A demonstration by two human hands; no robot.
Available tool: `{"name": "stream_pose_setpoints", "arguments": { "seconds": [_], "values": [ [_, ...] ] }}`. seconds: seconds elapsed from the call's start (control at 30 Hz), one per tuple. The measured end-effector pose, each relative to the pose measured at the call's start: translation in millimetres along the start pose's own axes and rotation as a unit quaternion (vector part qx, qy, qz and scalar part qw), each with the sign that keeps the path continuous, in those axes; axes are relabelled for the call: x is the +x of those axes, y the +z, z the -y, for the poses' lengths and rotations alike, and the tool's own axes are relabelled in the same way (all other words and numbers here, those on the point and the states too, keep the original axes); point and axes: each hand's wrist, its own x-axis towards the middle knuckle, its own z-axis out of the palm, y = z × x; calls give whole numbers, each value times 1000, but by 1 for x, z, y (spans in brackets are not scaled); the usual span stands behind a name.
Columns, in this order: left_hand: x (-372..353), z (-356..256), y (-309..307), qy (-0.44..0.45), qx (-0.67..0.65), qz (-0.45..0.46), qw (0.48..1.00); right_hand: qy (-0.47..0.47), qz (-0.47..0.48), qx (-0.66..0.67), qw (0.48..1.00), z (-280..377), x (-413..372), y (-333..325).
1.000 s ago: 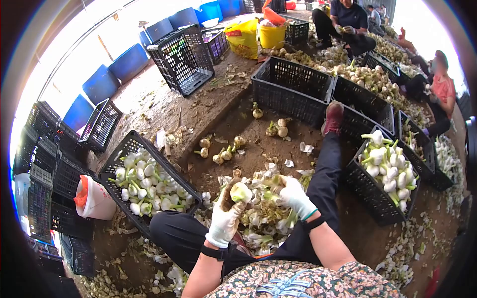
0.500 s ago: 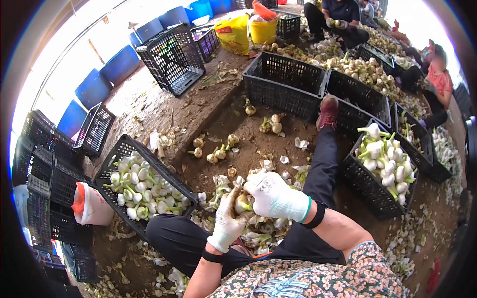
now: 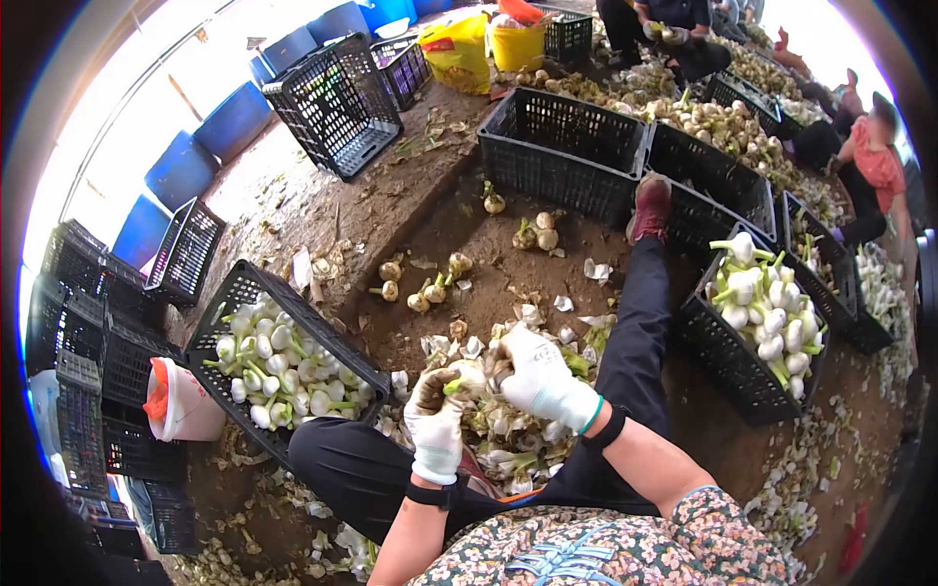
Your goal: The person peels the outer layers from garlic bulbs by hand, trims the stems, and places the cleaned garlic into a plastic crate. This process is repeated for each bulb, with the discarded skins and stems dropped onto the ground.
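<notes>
Right hand (image 3: 532,376) has slid off the top of the bulb (image 3: 467,376); both gloved hands, left hand (image 3: 435,415) included, grip it, fingers closed.

Strong daylight floods in from the upper left and the far right, blowing the top-left corner and upper right edge out to white glare. The dirt floor (image 3: 459,244) in the middle is evenly lit with soft shadows under the black crates (image 3: 567,156). A fisheye lens bends straight lines near the rim, and a dark round border frames the view. The centre is sharp; the distant people are slightly soft.
</notes>
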Motion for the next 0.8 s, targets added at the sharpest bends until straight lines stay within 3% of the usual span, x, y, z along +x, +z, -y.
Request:
{"name": "stream_pose_setpoints", "arguments": {
  "seconds": [0.03,0.1,0.13,0.17,0.23,0.27,0.3,0.37,0.5,0.63,0.7,0.8],
  "values": [
    [1,-3,-1,-34,-101,7,994,32,-30,-9,999,-5,4,-2],
    [5,2,-6,-30,-136,-8,990,53,-75,-28,995,-30,3,0],
    [9,2,-7,-52,-159,-16,986,79,0,-83,993,-38,4,-5],
    [12,2,-8,-75,-182,-24,980,79,1,-81,994,-43,0,-4],
    [16,8,-5,-66,-167,-29,983,83,51,-3,995,-47,-6,-1],
    [16,8,0,-56,-119,-32,991,145,107,104,978,-21,3,-15],
    [15,8,3,-48,-71,-34,996,154,91,186,966,-12,4,-12],
    [18,14,8,-36,25,-22,999,101,52,136,984,8,7,-14],
    [21,17,14,-40,-2,-44,998,29,6,94,995,-8,9,6],
    [22,18,10,-43,-45,-59,996,107,62,114,986,-2,22,-7],
    [22,21,7,-50,-106,-55,992,64,-59,41,995,-29,22,4],
    [24,23,6,-67,-122,-72,988,121,23,73,990,-16,26,-7]
  ]
}}
